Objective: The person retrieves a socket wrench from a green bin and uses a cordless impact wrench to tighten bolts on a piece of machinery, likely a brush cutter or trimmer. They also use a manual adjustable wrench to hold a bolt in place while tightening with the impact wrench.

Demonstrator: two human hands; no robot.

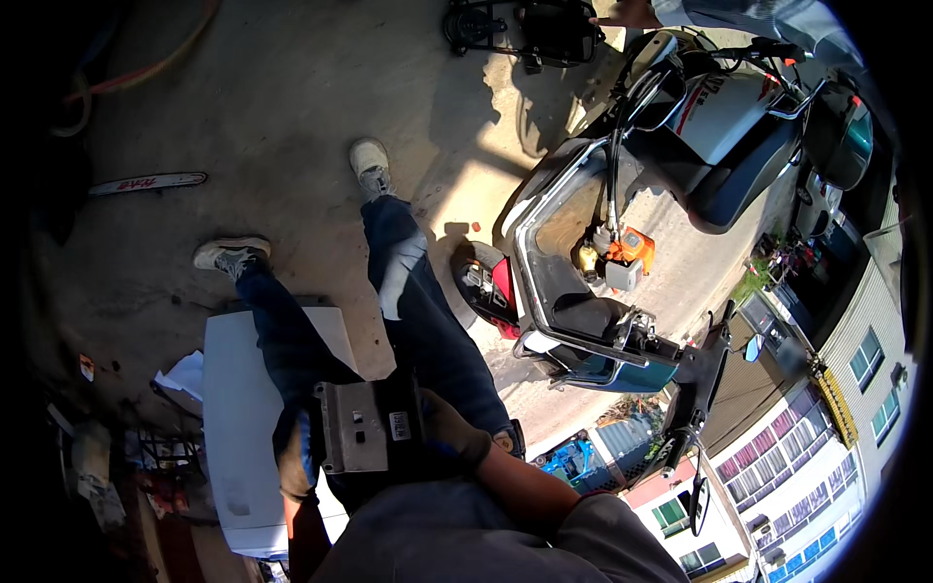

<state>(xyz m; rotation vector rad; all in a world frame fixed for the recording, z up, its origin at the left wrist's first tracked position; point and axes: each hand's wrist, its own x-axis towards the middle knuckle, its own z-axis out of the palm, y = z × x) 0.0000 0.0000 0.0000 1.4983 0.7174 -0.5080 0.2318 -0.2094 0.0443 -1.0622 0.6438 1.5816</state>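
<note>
A box-shaped unit with a grey metal face (348,428) and a black side bearing a white label is held over my lap. My left hand (294,457), in a dark glove, grips its left edge. On the opposite side, my gloved right hand (455,433) is closed around the black part. The fingers of both hands are partly hidden by the unit and by shadow. Beneath my left leg and the unit is a large white casing (233,428).
A scooter-like vehicle (530,223) stands to the right, an orange small engine (630,255) in its footwell. At far left a chainsaw guide bar (146,184) lies on the floor. Another person's hand (632,14) reaches toward a black frame (559,31). Clutter fills the lower left.
</note>
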